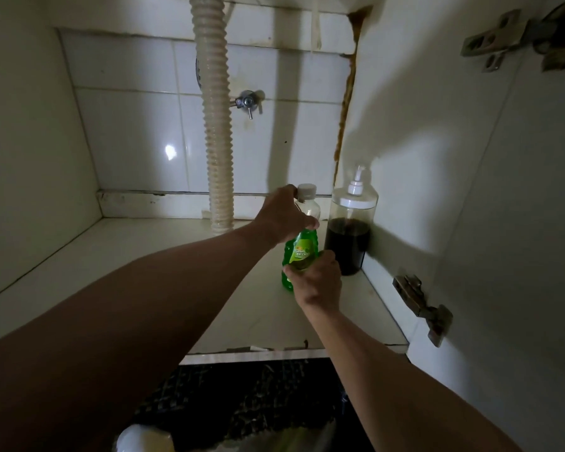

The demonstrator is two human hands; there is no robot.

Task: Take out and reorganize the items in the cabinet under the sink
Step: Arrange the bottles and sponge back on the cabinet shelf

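while the right hand grips the green bottle low, left hand clasps its top, pump bottle just beside

White tiles line the cabinet's back wall, a bright glare spot at about nine o'clock of the ribbed drain hose. A metal shut-off valve sits at three o'clock of that hose. Door hinges mark the right panel; dark patterned floor lies at six o'clock.
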